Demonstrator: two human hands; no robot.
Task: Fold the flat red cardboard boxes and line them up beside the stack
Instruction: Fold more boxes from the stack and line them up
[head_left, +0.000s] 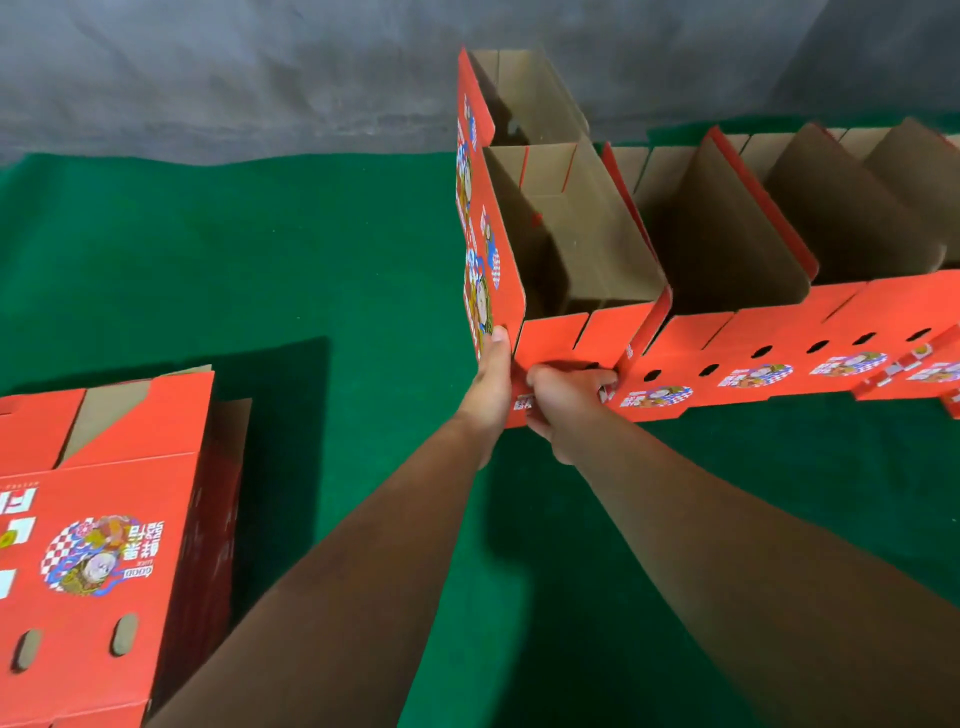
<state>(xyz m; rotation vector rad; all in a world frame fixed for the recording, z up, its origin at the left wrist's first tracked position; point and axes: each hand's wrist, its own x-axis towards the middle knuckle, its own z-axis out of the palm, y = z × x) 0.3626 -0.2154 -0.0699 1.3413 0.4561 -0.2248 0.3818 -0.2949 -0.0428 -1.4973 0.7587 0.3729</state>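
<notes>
An open folded red box (566, 260) stands on the green mat at the left end of a row of folded red boxes (779, 332). My left hand (491, 384) lies flat against its near left corner, thumb up on the printed side wall. My right hand (566, 397) grips the box's near end wall, fingers curled at the handle hole. The stack of flat red boxes (98, 551) sits at the lower left, apart from both hands.
The row of folded boxes runs to the right edge of view, brown insides showing. A green mat (260, 260) covers the floor between stack and row. A grey concrete wall (260, 67) rises behind the mat.
</notes>
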